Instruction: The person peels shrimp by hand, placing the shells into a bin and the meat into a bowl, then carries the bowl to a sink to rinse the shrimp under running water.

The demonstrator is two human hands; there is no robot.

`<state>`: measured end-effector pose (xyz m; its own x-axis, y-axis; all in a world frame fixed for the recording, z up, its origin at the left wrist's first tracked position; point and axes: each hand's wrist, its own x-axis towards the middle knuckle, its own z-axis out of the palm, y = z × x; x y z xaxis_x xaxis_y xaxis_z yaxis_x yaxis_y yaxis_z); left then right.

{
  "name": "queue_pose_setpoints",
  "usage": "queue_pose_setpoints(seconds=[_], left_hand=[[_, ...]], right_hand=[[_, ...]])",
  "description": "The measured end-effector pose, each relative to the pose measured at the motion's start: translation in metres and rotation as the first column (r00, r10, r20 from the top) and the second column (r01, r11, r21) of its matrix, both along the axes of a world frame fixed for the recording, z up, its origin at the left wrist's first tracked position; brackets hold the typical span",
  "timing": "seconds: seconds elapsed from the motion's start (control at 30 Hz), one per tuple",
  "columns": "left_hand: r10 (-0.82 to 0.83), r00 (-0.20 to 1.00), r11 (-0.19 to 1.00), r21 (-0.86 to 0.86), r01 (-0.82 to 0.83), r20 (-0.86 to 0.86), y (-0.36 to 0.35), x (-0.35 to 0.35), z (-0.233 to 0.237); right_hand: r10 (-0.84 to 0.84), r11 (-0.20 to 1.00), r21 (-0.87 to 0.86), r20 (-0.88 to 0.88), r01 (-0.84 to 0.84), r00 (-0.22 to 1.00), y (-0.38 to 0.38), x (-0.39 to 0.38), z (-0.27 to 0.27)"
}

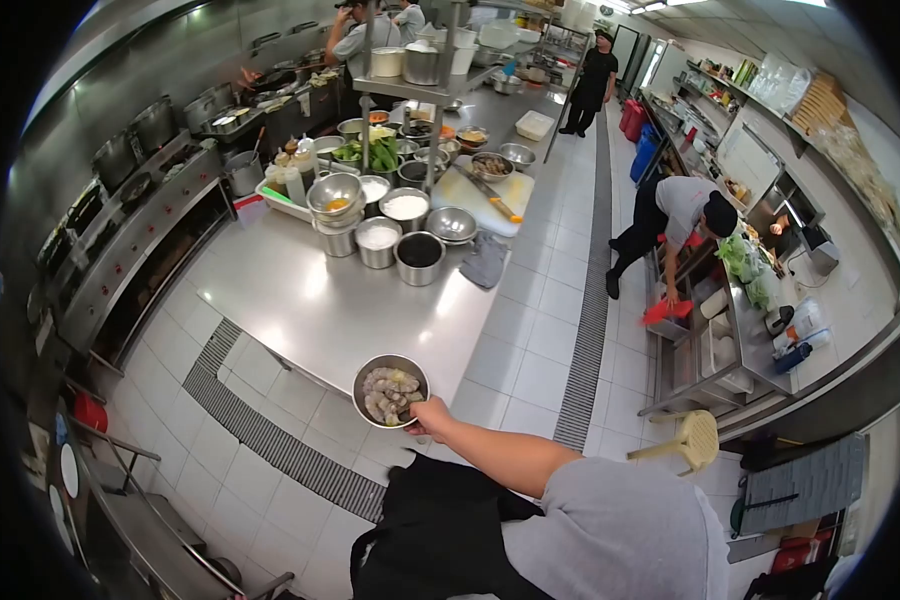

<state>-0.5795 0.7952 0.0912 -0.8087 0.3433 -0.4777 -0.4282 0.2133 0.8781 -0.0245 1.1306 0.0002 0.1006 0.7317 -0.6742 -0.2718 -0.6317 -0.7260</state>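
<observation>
My right hand [430, 418] is closed on the rim of a round metal bowl [378, 364]. Raw peeled-looking shrimp [390, 392] fill the bottom of this bowl, which hangs at the near end of the steel worktable [320, 300]. My left hand is out of view. Farther up the table stand a metal pot of dark liquid [420, 252] and metal containers of white contents, one of them [378, 237] beside that pot. A crumpled grey cloth [484, 262] lies near the table's right edge.
A knife with an orange handle [505, 207] rests on a cutting board [460, 196]. Stoves [155, 230] line the left wall. On the right, a person [685, 215] bends toward a low shelf with a red item; another person [595, 85] stands farther back. A yellow stool [692, 440] is nearby.
</observation>
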Motion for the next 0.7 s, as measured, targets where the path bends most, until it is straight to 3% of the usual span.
queue_pose_setpoints(seconds=[0.07, 0.17, 0.2, 0.23, 0.27, 0.33, 0.4, 0.43, 0.53, 0.7], left_hand=[[-0.084, 0.996, 0.994, 0.070, 0.084, -0.007, 0.027, -0.055, -0.016], [-0.151, 0.988, 0.988, 0.022, 0.152, -0.037, 0.057, -0.090, -0.028], [-0.081, 0.994, 0.987, 0.148, 0.069, 0.073, 0.047, -0.149, -0.097], [-0.067, 0.997, 0.985, 0.160, 0.059, 0.043, 0.043, -0.151, -0.101], [0.030, 0.999, 0.987, 0.154, -0.037, 0.046, 0.038, -0.147, -0.101], [0.180, 0.975, 0.955, 0.213, -0.205, 0.131, 0.023, -0.145, -0.090], [0.308, 0.949, 0.929, 0.194, -0.315, 0.068, 0.011, -0.140, -0.061], [0.392, 0.918, 0.898, 0.193, -0.397, 0.065, 0.002, -0.139, -0.046], [0.582, 0.813, 0.801, 0.183, -0.570, -0.020, -0.035, -0.134, 0.000], [0.723, 0.687, 0.660, 0.362, -0.658, -0.070, -0.063, -0.174, 0.045]], right_hand=[[-0.024, 1.000, 0.011, 0.019, 0.024, 1.000, 0.024, -0.024, 0.002], [0.039, 0.999, 0.030, 0.100, -0.042, 0.994, 0.072, -0.066, -0.025], [0.076, 0.995, 0.056, 0.090, -0.081, 0.993, 0.086, -0.081, -0.029], [0.169, 0.983, 0.046, 0.120, -0.175, 0.978, 0.109, -0.095, -0.052], [0.144, 0.980, 0.122, 0.123, -0.160, 0.982, 0.122, -0.115, -0.044], [0.169, 0.977, 0.110, 0.103, -0.181, 0.980, 0.156, -0.166, -0.034], [0.268, 0.940, 0.179, 0.133, -0.289, 0.954, 0.188, -0.233, -0.015], [0.322, 0.930, 0.127, 0.167, -0.344, 0.932, 0.204, -0.268, -0.016], [0.588, 0.781, 0.137, 0.170, -0.610, 0.791, 0.222, -0.382, 0.000], [0.843, 0.496, 0.114, 0.173, -0.861, 0.509, 0.193, -0.601, -0.004]])
